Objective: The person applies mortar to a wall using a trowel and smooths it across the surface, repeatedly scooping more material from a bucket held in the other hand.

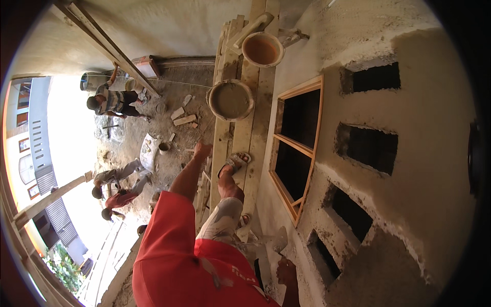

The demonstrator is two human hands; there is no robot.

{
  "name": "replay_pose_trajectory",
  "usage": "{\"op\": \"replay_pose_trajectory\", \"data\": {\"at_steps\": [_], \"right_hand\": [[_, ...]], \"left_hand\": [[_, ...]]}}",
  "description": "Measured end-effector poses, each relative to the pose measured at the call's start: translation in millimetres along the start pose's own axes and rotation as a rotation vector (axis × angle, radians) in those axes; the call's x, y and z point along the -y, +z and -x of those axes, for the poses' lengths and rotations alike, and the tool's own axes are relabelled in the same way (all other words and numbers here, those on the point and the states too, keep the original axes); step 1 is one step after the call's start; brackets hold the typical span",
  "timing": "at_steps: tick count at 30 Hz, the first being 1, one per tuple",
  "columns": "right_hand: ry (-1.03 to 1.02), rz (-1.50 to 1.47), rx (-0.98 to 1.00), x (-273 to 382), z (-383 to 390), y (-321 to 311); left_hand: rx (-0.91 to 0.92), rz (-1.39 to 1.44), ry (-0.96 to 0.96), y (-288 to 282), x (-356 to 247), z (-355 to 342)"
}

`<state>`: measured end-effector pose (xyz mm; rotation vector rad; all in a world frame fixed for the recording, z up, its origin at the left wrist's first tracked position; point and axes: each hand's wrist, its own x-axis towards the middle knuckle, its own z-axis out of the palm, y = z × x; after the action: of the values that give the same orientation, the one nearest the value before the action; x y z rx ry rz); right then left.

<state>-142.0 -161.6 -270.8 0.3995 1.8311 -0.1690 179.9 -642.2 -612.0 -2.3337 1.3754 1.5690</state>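
A plastered wall (424, 158) is standing along the right, and one scaffold (249, 138) of several boards is running beside it, probably so that the wall is staying within reach; the exact number of boards is remaining unclear. One wooden window frame (294, 145) is sitting in the wall, facing the scaffold's right edge. At least three co-workers are occupying the ground beyond the left edge: one in a striped shirt (110, 101), two others bending close together (121, 198). Four dark openings (367, 148) are lining the wall beyond the frame. Two basins are resting on the scaffold, seemingly set there for easy reach: the one of grey mortar (230, 100) is lying against the left edge, while the one of brownish liquid (260, 49) is sitting farther off, toward the right edge. Two sandalled feet (235, 162) are bearing the person's weight on the boards. One trowel (280, 239) is pointing away from the person, between the body and the wall, near the frame's lower corner; the right hand (287, 271) is holding it, fingers closing around the handle. The left hand (203, 149) is reaching out beside the scaffold's left edge, nearest the mortar basin, perhaps for balance; whether its fingers are gripping anything, one cannot tell.
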Motion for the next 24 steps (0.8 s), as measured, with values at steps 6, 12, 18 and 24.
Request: {"op": "replay_pose_trajectory", "data": {"at_steps": [6, 12, 18, 24], "right_hand": [[0.308, -0.021, -0.087, -21, -8, 12], [0.377, -0.053, -0.101, -51, 2, 22], [0.288, -0.01, 0.012, -66, 13, 19], [0.22, -0.09, 0.065, -41, 19, 24]], "left_hand": [[-0.136, 0.057, 0.017, 34, -52, -144], [-0.162, 0.216, -0.172, 51, -84, -237], [-0.337, 0.276, -0.093, 41, -110, -262], [-0.001, 0.366, -0.133, 50, -164, -212]]}}
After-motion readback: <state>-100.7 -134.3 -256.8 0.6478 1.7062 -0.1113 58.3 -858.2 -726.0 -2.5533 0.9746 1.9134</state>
